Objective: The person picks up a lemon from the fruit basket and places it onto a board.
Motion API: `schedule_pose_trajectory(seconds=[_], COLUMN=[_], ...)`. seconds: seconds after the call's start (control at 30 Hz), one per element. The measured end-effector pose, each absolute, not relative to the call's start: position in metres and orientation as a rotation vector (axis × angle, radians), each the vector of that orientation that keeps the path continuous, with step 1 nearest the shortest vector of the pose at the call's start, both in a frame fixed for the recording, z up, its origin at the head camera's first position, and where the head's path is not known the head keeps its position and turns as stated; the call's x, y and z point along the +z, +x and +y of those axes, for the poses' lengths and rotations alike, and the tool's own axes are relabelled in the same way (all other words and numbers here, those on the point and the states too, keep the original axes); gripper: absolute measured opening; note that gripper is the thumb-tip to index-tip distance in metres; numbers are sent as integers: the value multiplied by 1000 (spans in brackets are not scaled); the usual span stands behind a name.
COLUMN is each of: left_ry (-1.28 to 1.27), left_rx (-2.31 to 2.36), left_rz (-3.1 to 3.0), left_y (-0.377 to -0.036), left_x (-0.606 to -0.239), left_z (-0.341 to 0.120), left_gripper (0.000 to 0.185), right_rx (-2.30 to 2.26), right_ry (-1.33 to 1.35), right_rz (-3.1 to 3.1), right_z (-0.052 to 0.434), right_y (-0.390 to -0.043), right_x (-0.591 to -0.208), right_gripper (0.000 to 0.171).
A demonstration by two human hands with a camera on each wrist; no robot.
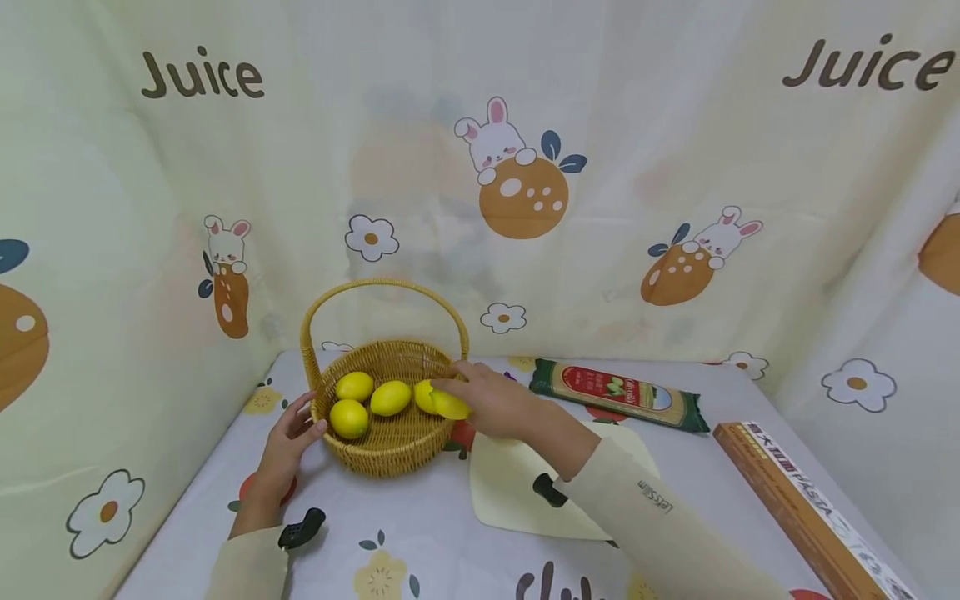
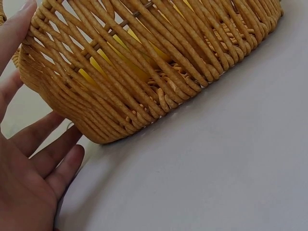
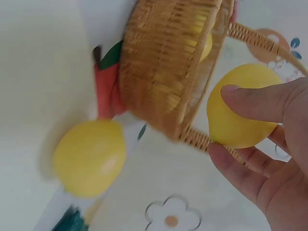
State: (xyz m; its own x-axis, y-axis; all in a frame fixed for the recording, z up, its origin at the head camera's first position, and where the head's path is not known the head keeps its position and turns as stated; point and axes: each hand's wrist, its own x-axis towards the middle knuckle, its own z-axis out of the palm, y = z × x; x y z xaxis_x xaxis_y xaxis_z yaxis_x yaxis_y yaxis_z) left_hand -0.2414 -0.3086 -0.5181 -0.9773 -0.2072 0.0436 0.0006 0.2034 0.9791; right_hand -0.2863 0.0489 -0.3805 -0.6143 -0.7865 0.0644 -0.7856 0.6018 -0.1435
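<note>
A wicker basket (image 1: 382,458) with a tall handle stands at the left of the table, with several lemons (image 1: 391,398) inside. My right hand (image 1: 495,400) holds another lemon (image 3: 245,106) at the basket's right rim, thumb on one side and fingers on the other. My left hand (image 1: 287,442) rests against the basket's left side, its fingers spread and fairly straight along the wicker in the left wrist view. One more lemon (image 3: 90,158) lies on the pale cutting board (image 1: 495,500); in the head view my right hand and forearm mostly hide it.
At the back right lies a green-ended pasta packet (image 1: 618,393). A long brown and white pasta box (image 1: 810,508) extends along the right side of the table. A printed curtain (image 1: 420,167) hangs behind and at both sides. The tablecloth (image 1: 442,533) has fruit and flower prints.
</note>
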Motion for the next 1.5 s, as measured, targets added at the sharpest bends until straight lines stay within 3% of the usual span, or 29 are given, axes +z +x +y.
schedule_pose_trajectory(seconds=[0.53,0.83,1.2,1.5], left_ry=[215,234,237,253], left_rx=[-1896,-1912,-1907,-1928], left_rz=[-2315,-2305,-2303,-2297], left_y=[-240,-241,-239,-240], left_x=[-513,-512,-512,-512], left_z=[-307,-307,-306,-306], left_gripper=[73,75,73,75], right_rx=[-193,-282,-252,-266], right_ry=[-1200,-1028,-840,-852], right_rz=[2927,2941,2954,2931], right_z=[127,163,188,190], right_y=[-286,-296,-309,-309], right_x=[-383,-409,-442,-448], right_gripper=[70,66,65,61])
